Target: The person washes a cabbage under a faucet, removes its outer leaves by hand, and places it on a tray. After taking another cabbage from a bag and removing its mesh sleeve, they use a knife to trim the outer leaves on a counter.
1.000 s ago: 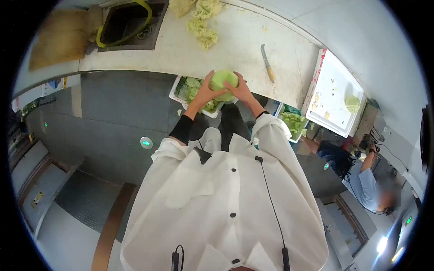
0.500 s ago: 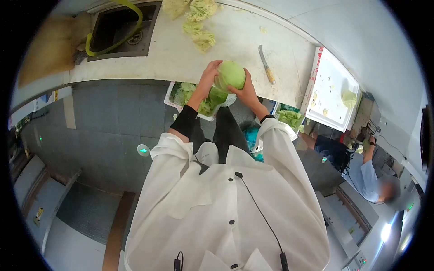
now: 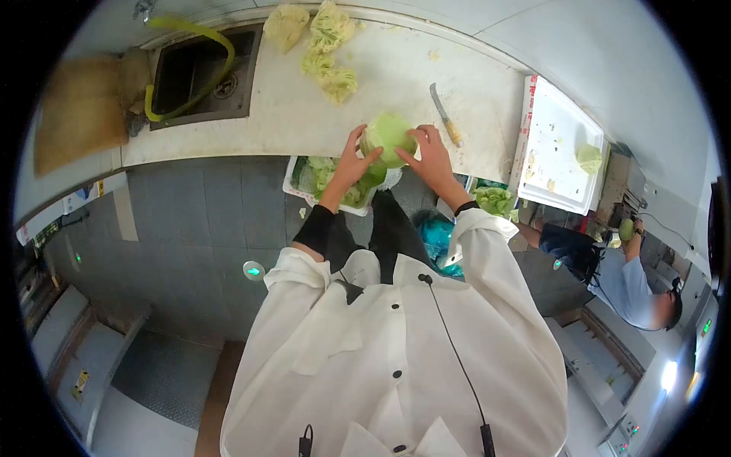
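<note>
Cabbage [image 3: 391, 131] at edge of counter [image 3: 304, 114], near leaf tub [image 3: 287, 179]. Left hand [image 3: 351, 165], right hand [image 3: 436, 164] grasp its sides, fingers bent. Good way: hold snug, both sides, no squashing.

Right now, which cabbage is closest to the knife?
The round cabbage between your left hand and right hand; the pale clumps lie farther off, toward the sink.

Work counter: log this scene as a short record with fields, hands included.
Left hand: on the left side of a green cabbage
Right hand: on its right side
Knife: on the counter, handle end nearer the person
Leafy pieces: at the counter's far side
Sink: left end, hose over it
White tray: right end, scraps inside
Co-worker: far right
</note>
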The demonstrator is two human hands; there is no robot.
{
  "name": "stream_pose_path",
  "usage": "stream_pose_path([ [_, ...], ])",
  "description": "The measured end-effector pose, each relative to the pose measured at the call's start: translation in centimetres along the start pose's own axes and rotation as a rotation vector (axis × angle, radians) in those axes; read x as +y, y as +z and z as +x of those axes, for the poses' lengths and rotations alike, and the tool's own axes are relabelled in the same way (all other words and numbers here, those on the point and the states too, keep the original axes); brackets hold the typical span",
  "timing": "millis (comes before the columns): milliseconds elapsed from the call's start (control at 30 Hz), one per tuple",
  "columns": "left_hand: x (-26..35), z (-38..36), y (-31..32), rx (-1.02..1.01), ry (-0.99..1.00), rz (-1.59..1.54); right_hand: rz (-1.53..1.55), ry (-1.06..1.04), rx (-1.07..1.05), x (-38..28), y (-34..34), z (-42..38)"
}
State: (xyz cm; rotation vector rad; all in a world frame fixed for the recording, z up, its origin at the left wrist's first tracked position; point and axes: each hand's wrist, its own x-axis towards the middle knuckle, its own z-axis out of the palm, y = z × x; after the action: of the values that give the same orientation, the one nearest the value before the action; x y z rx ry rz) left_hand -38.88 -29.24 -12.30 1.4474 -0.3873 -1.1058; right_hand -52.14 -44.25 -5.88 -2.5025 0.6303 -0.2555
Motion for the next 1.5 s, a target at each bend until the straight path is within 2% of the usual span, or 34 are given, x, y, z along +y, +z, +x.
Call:
stream_pose_path([
  [67,-0.9,0.5,0.3,0.013,0.054,0.012,-0.05,-0.08,-0.018,0.6,0.2,0.2],
  [133,-1.2,0.8,0.6,0.048,0.204,0.195,-0.164,-0.247,-0.133,0.9,0.6,0.1],
  [167,-1.4,1.0,0.6,0.044,0.21,0.197,-0.167,-0.246,-0.126,1.2,0.8,0.1],
  [233,-1.4,0.9,0.7,0.074,0.226,0.279,0.052,-0.003,-0.032,0.6,0.6,0.3],
  [267,-1.5,0.7,0.8,0.071,0.226,0.283,0.055,-0.001,-0.029,0.7,0.6,0.3],
  [333,-1.2,0.5,0.6,0.127,0.225,0.354,0.385,0.252,0.149,0.8,1.2,0.2],
  [367,-1.1,0.5,0.7,0.117,0.226,0.366,0.392,0.259,0.16,1.2,1.8,0.1],
  [433,-0.4,0.5,1.3,0.1,0.176,0.186,0.555,0.358,0.272,2.7,3.4,-0.2],
  [467,0.1,0.7,1.7,0.085,0.178,0.195,0.557,0.366,0.287,3.5,3.9,-0.3],
  [533,1.7,0.7,2.7,0.174,0.094,0.263,0.891,0.589,0.264,4.0,4.4,-0.4],
  [567,2.1,0.7,3.0,0.16,0.092,0.275,0.898,0.598,0.278,4.3,4.6,-0.5],
  [633,2.5,0.9,3.4,0.19,0.104,0.431,1.119,0.779,0.298,4.0,4.2,-0.3],
  [767,1.3,1.9,3.8,0.269,0.07,0.507,1.38,0.898,0.25,4.1,3.0,0.0],
  [900,1.1,2.4,2.8,0.239,0.186,0.624,1.569,0.951,0.34,4.0,3.8,-0.1],
  [967,1.5,1.9,3.0,0.197,0.221,0.657,1.434,0.942,0.423,2.6,3.1,-0.4],
  [1000,1.8,1.8,2.8,0.182,0.151,0.662,1.168,0.797,0.367,2.3,3.8,-1.0],
  [1033,2.0,1.9,2.6,0.17,0.087,0.667,1.179,0.809,0.379,2.1,4.3,-2.0],
  [1100,2.0,2.0,2.6,0.15,0.077,0.704,0.617,0.621,0.099,0.3,4.9,-3.8],
  [1133,2.1,2.2,2.6,0.144,0.075,0.725,0.638,0.559,0.173,0.1,5.9,-4.1],
  [1267,3.1,2.0,3.0,0.132,0.062,0.76,0.569,0.641,0.213,-0.4,5.8,-3.7],
  [1367,4.4,1.7,3.8,0.152,0.008,0.68,0.613,0.551,0.265,0.0,5.0,-3.8],
  [1433,4.1,1.8,4.0,0.191,0.0,0.709,0.607,0.56,0.159,-0.3,3.9,-4.2],
  [1500,4.0,1.9,4.2,0.195,0.0,0.72,0.561,0.532,0.194,-0.2,4.0,-4.2],
])
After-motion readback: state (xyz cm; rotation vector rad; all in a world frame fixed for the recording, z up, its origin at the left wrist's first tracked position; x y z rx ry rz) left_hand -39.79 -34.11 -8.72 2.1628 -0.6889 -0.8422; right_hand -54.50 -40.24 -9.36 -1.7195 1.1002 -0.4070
